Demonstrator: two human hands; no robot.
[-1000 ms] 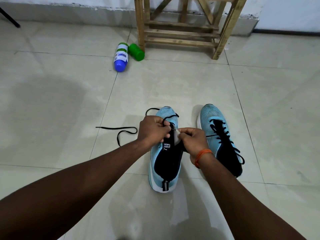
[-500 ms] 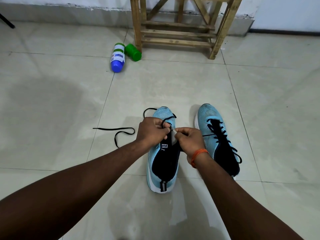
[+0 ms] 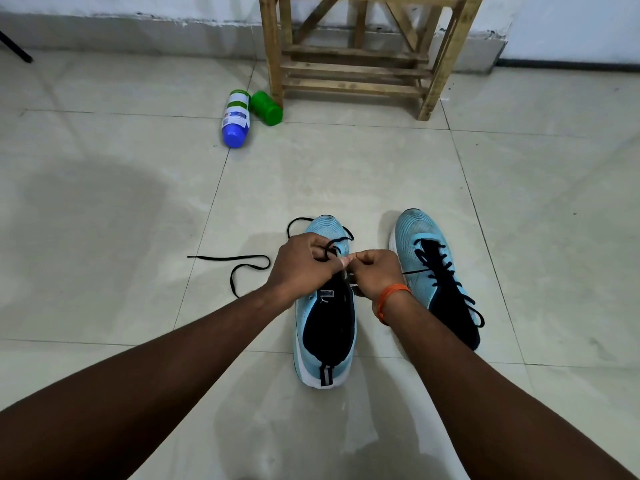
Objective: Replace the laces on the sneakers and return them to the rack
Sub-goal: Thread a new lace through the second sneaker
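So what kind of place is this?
Probably a room inside a home, maybe near the door. There's a tiled floor, a wooden shoe rack standing against a white wall, and blue sneakers sitting on the floor.

We see two light-blue sneakers standing side by side, toes toward the wooden rack [image 3: 353, 85]. The left sneaker [image 3: 325, 344] is barely laced, and its black lace [image 3: 242, 262] trails loose to its left. The right sneaker [image 3: 417, 233] is fully laced in black.
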